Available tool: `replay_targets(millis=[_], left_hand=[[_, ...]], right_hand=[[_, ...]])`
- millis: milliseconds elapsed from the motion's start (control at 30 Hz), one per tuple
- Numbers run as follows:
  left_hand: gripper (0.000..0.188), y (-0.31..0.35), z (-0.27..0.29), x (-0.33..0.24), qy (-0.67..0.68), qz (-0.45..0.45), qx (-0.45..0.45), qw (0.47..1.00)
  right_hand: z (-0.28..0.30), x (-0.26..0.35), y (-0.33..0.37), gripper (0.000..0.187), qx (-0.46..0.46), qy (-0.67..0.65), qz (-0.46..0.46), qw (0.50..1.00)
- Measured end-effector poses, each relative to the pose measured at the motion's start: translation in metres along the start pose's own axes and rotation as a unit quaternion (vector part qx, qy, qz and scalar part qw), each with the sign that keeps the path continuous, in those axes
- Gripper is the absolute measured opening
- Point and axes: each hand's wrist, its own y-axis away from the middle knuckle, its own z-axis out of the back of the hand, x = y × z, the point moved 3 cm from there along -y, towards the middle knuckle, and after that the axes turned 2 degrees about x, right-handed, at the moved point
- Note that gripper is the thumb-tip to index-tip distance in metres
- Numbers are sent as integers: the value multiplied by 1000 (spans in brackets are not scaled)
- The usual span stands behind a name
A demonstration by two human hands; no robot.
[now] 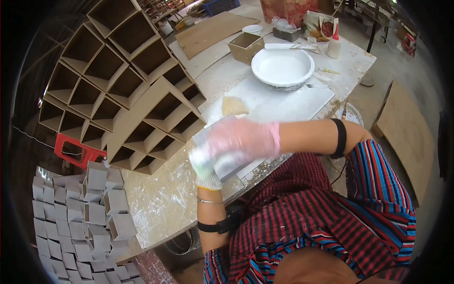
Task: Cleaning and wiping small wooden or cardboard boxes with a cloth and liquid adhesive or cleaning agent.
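A small grey box (232,173), smooth-sided like the stacked ones, is tilted over the table's front edge. My left hand (204,165), in a white knit glove with a yellow-edged cuff, grips it from its left side. Across its upper face lies my right hand (243,138) in a thin pink glove, smeared by motion, so its fingers and anything under them do not show. Just beyond them a tan sponge-like piece (233,106) rests on the table. Farther back stands a wide bowl (283,66) of white paint-like liquid, with a white-coated flat tool (291,47) across its far rim.
Brown compartment frames (123,106) lean at the left above a red plastic stool (78,149). Many grey boxes (71,222) are stacked at lower left. On the paint-spattered table (163,208) stand a brown open box (246,46) and a red-capped bottle (334,47).
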Motion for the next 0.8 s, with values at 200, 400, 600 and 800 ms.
replay_targets(millis=[200, 400, 600, 800], left_hand=[[40, 4, -30, 3, 120, 29, 68, 990], [41, 4, -85, -28, 55, 101, -126, 985], [35, -3, -77, -59, -539, -154, 135, 817], [33, 13, -44, -32, -587, -141, 45, 796]], right_hand=[[-3, -21, -13, 27, 9, 9, 11, 1000], [39, -62, -28, 31, -168, 81, -19, 982], [12, 4, 13, 30, 3, 6, -7, 1000], [38, -58, -9, 26, -156, -34, -23, 987]])
